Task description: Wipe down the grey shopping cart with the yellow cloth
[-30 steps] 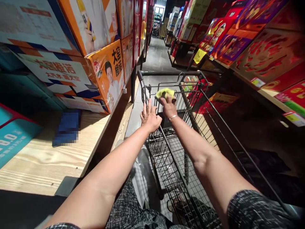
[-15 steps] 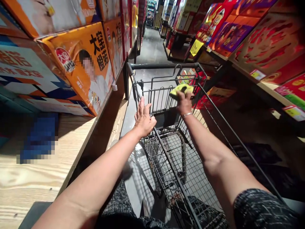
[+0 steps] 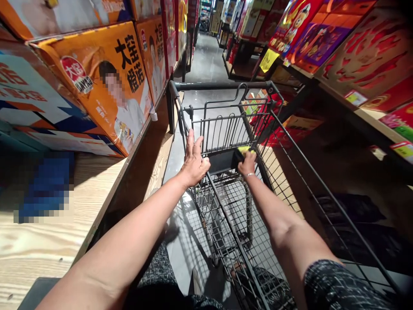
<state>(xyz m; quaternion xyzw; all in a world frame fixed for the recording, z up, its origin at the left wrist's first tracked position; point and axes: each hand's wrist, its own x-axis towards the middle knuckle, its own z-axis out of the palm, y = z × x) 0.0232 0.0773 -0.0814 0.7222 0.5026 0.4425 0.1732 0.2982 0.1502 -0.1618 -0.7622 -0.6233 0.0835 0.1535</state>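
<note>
A dark grey wire shopping cart [image 3: 227,87] stands before me, its handlebar at the far end. My left hand [image 3: 194,159] rests on the corner of the cart's near-left side rail, fingers stretched up and apart, thumb by the rail. Inside the cart, my right hand [image 3: 248,162] is closed on a yellow cloth [image 3: 246,150] with dark patches. It presses the cloth at the right end of the black panel [image 3: 222,161] of the child seat. Most of the cloth is hidden by my fingers.
Orange cartons [image 3: 97,86] are stacked on a wooden shelf [image 3: 80,206] to the left, close to the cart. Red and purple gift boxes [image 3: 318,41] fill shelves on the right. A blurred blue item [image 3: 48,185] lies on the left shelf. The aisle [image 3: 208,56] runs on beyond the handlebar.
My right hand has moved down with the yellow cloth, from the upper wire of the child seat to its black panel. My left hand stays on the rail.
</note>
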